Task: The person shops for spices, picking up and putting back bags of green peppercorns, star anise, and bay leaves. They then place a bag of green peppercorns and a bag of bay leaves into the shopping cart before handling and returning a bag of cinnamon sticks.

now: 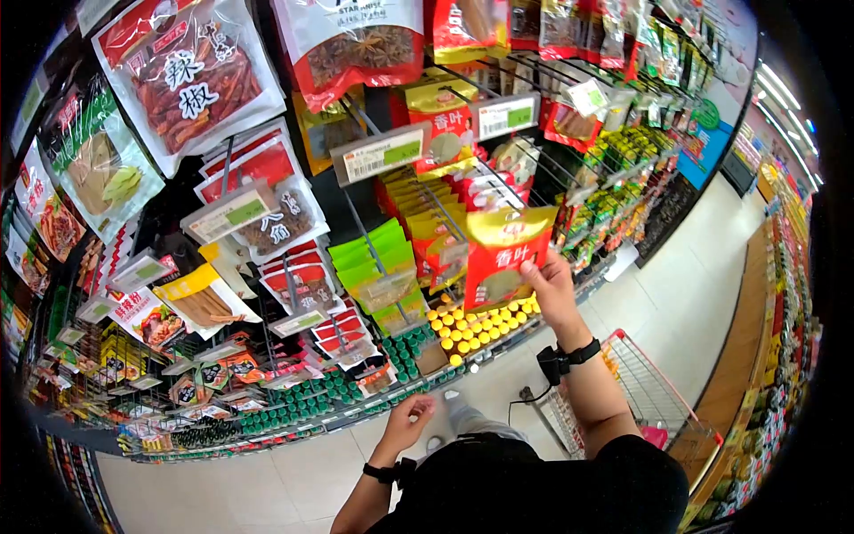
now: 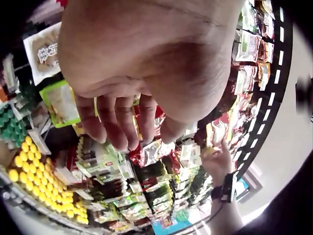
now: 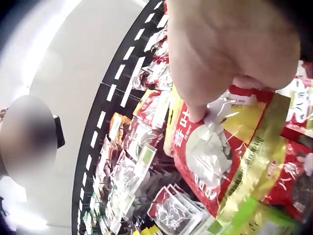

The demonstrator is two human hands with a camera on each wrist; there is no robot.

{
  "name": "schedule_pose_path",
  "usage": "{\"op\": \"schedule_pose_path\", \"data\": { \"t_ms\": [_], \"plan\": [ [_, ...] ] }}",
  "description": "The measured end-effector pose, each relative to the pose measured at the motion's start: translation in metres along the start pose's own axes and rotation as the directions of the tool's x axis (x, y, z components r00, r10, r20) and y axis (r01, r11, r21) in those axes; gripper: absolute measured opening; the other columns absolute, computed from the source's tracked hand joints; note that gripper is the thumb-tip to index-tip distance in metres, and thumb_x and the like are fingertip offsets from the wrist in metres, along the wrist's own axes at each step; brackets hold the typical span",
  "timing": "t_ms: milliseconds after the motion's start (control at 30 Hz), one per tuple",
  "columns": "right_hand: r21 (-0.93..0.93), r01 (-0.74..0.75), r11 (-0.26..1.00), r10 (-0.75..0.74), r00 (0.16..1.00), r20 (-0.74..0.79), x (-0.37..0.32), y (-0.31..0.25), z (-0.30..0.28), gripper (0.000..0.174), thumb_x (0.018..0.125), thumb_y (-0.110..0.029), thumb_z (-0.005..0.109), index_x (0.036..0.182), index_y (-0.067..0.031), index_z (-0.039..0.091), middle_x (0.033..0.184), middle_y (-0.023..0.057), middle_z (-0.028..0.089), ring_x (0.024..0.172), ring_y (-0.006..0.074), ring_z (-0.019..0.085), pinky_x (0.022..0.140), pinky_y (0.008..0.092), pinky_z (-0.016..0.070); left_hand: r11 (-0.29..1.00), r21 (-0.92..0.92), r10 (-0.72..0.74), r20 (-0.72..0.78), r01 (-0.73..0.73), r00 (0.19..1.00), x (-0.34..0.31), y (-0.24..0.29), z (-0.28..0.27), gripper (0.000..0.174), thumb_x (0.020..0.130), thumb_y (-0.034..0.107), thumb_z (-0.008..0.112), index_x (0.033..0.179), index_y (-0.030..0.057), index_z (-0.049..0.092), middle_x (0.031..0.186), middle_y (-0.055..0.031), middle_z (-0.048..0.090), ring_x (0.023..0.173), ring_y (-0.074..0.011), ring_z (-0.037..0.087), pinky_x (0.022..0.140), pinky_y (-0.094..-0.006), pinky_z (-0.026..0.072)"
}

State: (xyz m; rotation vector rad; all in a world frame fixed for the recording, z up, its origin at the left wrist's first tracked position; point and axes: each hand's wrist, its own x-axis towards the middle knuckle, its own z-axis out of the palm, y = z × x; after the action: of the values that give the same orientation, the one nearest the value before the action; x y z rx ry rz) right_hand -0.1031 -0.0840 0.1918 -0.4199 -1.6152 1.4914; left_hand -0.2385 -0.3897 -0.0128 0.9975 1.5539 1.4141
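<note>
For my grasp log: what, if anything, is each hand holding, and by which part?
The right hand holds a red-and-gold bay leaf packet by its right side edge, thumb on the front face. The left hand holds nothing.

The red packet [image 1: 509, 262] reads "香叶"; up-left of it, a spice bag [image 1: 358, 44] reads "STAR ANISE"; farther left, a chilli bag [image 1: 189, 78] reads "辣椒".

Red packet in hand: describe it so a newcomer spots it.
Find the shopping cart. Above and left of it in the head view, the right hand pinches the red packet with a gold top. Similar packets nearby hang; only this one is held.
</note>
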Motion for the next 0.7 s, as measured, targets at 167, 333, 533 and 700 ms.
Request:
{"op": "schedule_pose_path", "data": {
  "t_ms": [167, 333, 533, 700],
  "plan": [
    [0.046, 0.006, 0.999, -0.008, 1.0, 0.025, 0.067, -0.024, 0.009, 0.023, 0.095, -0.015, 0.063, 0.115, -0.0036, 0.058, 0.095, -0.0009, 0.065, 0.079, 0.0061, 0.059, 0.073, 0.0235, 0.0502, 0.996, 0.05, -0.06, -0.17, 0.07, 0.984, 0.009, -0.01, -0.008, 0.015, 0.091, 0.013, 0.067, 0.104, 0.0055, 0.065, 0.092, -0.0005, 0.066, 0.079, -0.0081, 0.059, 0.07, -0.0241, 0.0484],
    [0.156, 0.071, 0.985, -0.084, 0.993, 0.078, 0.107, -0.028, 0.011, 0.02, 0.092, -0.013, 0.066, 0.11, -0.0032, 0.06, 0.09, -0.0026, 0.063, 0.077, 0.0051, 0.057, 0.067, 0.0228, 0.0486, 0.978, -0.097, -0.187, 0.0, 0.186, 0.982, 0.044, 0.012, 0.002, 0.019, 0.094, 0.015, 0.066, 0.11, 0.0056, 0.063, 0.102, -0.0003, 0.065, 0.094, -0.0088, 0.059, 0.082, -0.0269, 0.0484],
    [0.162, 0.137, 0.977, -0.162, 0.975, 0.149, 0.137, -0.027, 0.003, 0.021, 0.092, -0.011, 0.065, 0.109, -0.0013, 0.06, 0.086, -0.0023, 0.06, 0.073, 0.0061, 0.056, 0.066, 0.0229, 0.0478, 0.968, 0.048, -0.25, 0.139, 0.246, 0.958, 0.1, 0.028, 0.009, 0.026, 0.099, 0.022, 0.059, 0.119, 0.006, 0.061, 0.11, -0.0042, 0.064, 0.099, -0.0142, 0.06, 0.086, -0.0313, 0.049],
    [0.182, 0.094, 0.979, -0.129, 0.973, 0.19, 0.155, -0.01, -0.001, 0.021, 0.093, -0.012, 0.064, 0.11, 0.0001, 0.06, 0.087, -0.0007, 0.061, 0.076, 0.0075, 0.058, 0.067, 0.0242, 0.049, 0.967, 0.12, -0.236, 0.105, 0.223, 0.966, 0.119, 0.02, 0.007, 0.029, 0.097, 0.028, 0.061, 0.118, 0.0079, 0.062, 0.101, -0.0019, 0.066, 0.087, -0.0111, 0.059, 0.077, -0.0278, 0.0482]
  ]
}}
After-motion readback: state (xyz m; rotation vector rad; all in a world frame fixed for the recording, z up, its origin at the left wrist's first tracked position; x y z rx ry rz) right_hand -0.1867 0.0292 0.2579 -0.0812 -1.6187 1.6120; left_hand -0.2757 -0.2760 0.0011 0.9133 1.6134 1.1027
